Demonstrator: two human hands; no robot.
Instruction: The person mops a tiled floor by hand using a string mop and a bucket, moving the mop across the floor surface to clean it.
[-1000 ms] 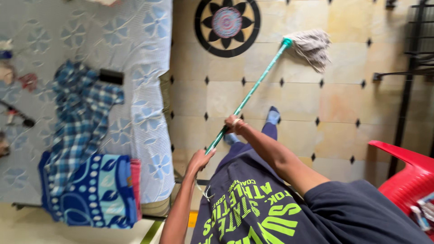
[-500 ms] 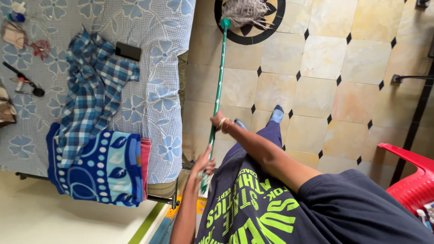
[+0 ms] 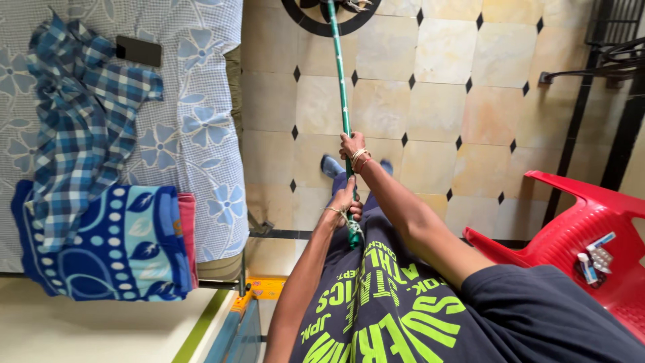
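The bed (image 3: pixel 195 101) lies beside the tiled floor (image 3: pixel 437 101), a red chair (image 3: pixel 591 222) on the other side. My mop (image 3: pixel 341 101) runs straight ahead over the tiles, its head at the round floor pattern. My right hand (image 3: pixel 353 146) is clamped round the handle; my left hand (image 3: pixel 346 200) grips it nearer my body.

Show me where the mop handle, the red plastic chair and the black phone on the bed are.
mop handle (image 3: pixel 340 87), head view, middle of the green shaft above the hands.
red plastic chair (image 3: pixel 591 202), head view, on its curved backrest edge.
black phone (image 3: pixel 138 51), head view, centre of its dark face.
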